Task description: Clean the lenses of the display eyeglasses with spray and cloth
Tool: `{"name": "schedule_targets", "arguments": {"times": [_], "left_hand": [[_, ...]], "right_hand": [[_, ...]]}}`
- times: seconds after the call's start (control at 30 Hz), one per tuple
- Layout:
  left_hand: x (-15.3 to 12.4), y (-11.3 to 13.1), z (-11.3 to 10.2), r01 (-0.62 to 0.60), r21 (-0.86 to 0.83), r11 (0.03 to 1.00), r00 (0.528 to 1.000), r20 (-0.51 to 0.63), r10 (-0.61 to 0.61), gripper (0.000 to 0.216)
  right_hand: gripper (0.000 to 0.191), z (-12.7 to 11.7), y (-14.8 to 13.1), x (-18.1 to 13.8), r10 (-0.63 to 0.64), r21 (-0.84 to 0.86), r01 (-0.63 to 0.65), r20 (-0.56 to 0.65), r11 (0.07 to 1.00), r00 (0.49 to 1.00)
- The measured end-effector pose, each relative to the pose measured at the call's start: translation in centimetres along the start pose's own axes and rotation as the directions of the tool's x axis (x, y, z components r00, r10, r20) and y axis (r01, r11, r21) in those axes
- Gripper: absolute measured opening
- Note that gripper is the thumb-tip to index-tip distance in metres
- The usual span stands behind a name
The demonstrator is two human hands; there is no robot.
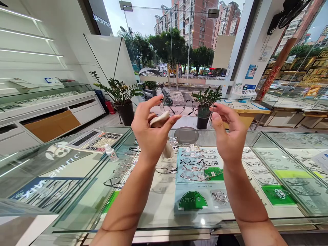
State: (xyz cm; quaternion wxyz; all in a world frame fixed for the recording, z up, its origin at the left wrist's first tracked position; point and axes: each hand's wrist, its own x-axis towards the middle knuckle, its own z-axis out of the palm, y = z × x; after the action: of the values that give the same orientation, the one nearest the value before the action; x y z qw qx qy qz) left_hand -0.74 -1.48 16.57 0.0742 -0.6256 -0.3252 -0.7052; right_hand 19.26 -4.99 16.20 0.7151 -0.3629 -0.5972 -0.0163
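Note:
Up in front of me is a pair of thin-rimmed eyeglasses [189,101], held level between both hands above the glass counter. My left hand [151,126] has its index finger and thumb at the left rim, closed about that side. A pale cleaning cloth [160,119] is tucked in the same hand, and part of it hangs below the wrist. At the other end, my right hand [229,130] pinches the right edge of the frame between thumb and fingers. The clear lenses and thin temples are hard to make out against the window.
Beneath my arms, a glass display counter [151,218] contains several rows of eyeglasses. On its top at left are a small white bottle [111,152] and a large calculator [94,140]. Potted plants [125,112] stand beyond, before the window.

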Motion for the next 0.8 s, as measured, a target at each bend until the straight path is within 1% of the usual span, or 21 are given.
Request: {"name": "schedule_targets", "arguments": {"times": [0.17,0.3,0.43,0.63,0.8], "left_hand": [[0.4,-0.7,0.8,-0.005,0.008,1.0,0.999,0.032,0.005,0.054],[0.3,-1.0,1.1,-0.02,0.012,1.0,0.999,0.026,0.02,0.058],[-0.2,-1.2,1.2,-0.04,0.034,0.999,0.999,-0.006,0.04,0.06],[-0.7,-1.6,1.3,-0.061,0.028,0.998,0.998,-0.03,0.062,0.062],[-0.9,-1.7,1.3,-0.049,0.027,0.998,0.999,-0.012,0.049,0.065]], "right_hand": [[0.025,0.0,-0.4,0.0,-0.021,0.016,0.022,-0.059,1.0,0.998],[0.025,0.0,-0.2,0.0,-0.016,0.041,0.019,-0.065,0.999,0.998],[0.023,0.0,0.7,0.4,0.003,0.107,0.0,-0.025,0.994,1.0],[0.02,0.0,2.3,1.2,0.086,0.317,-0.103,0.068,0.943,0.994],[0.019,0.1,2.5,1.2,0.169,0.362,-0.195,0.103,0.911,0.98]]}}
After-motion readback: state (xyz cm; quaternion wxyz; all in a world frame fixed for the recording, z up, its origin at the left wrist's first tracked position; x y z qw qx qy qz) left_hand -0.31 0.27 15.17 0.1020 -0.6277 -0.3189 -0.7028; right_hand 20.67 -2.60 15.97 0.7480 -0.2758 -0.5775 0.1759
